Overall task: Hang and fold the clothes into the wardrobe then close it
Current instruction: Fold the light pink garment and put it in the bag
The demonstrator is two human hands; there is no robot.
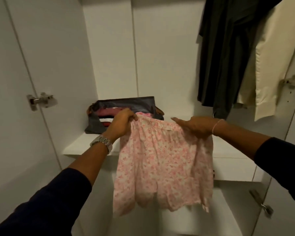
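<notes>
A pale pink cotton garment printed with small darker pink flowers (162, 160) was held up by its top edge in front of the white wardrobe shelf (78, 147), its lower part hanging below the front lip of that shelf. The left hand (122, 124) gripped the garment's upper left corner, fingers curled over the gathered cloth. The right hand (197, 126) held the upper right corner, the cloth bunched under its palm and lower fingers while the forefinger (175, 120) pointed out straight toward the left hand. The top edge of the garment sagged a little between the two hands.

On the left wrist sat a silver metal link watch (102, 143); on the right wrist was a thin pink-and-white cord bracelet (217, 126). Both forearms came out of dark navy sleeves (46, 200).

At the back of the shelf, behind the left hand, lay a stack of folded clothes (109, 116) in dark grey, maroon, white and red, with a slate-blue folded piece (131, 103) on top toward the rear wall. The garment's top edge was just in front of this stack.

Above the shelf's right end hung a long black garment (226, 53), and beside it, further right, a cream-coloured garment (269, 65); their hems ended above shelf level. The white wardrobe door (15, 82) left of the shelf stood open, a metal hinge (39, 100) showing on it, and another metal hinge (292, 81) showed at the right edge, above the shelf.
</notes>
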